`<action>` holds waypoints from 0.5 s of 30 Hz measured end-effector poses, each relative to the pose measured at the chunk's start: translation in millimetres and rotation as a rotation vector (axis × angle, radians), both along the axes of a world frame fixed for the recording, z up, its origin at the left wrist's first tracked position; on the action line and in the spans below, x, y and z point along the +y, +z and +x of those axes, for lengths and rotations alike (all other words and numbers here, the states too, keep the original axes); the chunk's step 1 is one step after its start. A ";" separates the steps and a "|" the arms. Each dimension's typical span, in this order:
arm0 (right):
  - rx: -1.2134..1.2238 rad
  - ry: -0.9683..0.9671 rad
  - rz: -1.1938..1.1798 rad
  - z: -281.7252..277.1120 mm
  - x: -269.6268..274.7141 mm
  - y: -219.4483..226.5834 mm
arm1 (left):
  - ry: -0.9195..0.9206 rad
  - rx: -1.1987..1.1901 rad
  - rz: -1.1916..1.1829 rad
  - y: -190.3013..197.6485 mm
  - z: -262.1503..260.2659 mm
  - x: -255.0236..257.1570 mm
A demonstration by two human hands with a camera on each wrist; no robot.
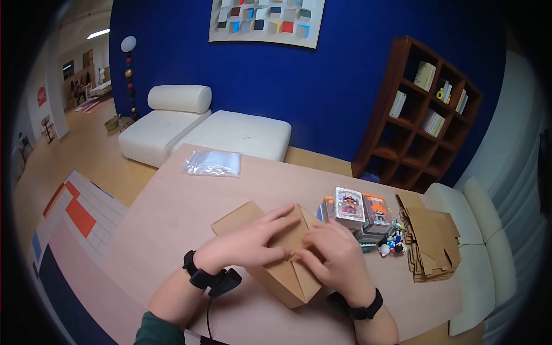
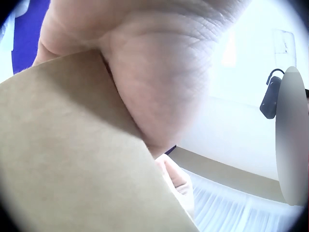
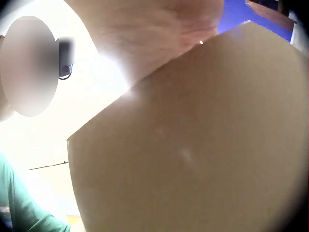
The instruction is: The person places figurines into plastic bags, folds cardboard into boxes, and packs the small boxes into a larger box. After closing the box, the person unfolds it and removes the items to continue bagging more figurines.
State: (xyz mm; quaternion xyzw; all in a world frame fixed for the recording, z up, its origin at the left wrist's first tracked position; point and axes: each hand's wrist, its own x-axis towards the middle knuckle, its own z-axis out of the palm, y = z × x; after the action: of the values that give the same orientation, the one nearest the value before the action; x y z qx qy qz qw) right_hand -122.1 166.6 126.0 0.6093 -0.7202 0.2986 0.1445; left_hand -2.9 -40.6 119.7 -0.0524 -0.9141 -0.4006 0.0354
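Note:
A brown cardboard box [image 1: 284, 282] lies on the table in front of me, with a flap [image 1: 238, 215] sticking out to the far left. My left hand [image 1: 244, 241] rests across its top, fingers stretched out over the cardboard. From the right, my right hand [image 1: 336, 253] bends its fingers over the box and pinches at the seam near the left thumb. The fingertips partly cover that spot. Cardboard [image 2: 72, 150] fills much of the left wrist view beneath the palm [image 2: 154, 77]. A broad box panel [image 3: 193, 140] hides the right fingers in the right wrist view.
Printed toy boxes [image 1: 349, 207] stand stacked beyond the right hand, with small figurines [image 1: 393, 244] beside them. Flattened cardboard boxes [image 1: 431, 241] are piled at the table's right. Clear plastic bags [image 1: 214, 163] lie at the far left edge of the table [image 1: 155, 213].

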 end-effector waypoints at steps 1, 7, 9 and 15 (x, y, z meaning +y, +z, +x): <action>-0.002 0.003 -0.189 -1.2 -2.0 -1.8 | 0.052 0.007 0.021 -0.1 0.8 0.1; -0.477 -0.302 0.134 -13.2 24.5 25.9 | -0.167 -0.102 0.092 13.4 24.0 -26.6; -0.625 -0.378 0.518 -13.3 30.2 36.2 | -0.191 -0.089 0.066 11.4 25.0 -25.1; -0.315 -0.157 0.328 -16.1 30.6 11.6 | -0.205 -0.121 0.011 8.7 18.3 -23.0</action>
State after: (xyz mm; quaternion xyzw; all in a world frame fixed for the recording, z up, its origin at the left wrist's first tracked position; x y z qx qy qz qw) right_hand -138.2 197.1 137.6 0.5126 -0.8179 0.2570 -0.0476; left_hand 15.4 -63.6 128.4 -0.1210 -0.9022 -0.4095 -0.0608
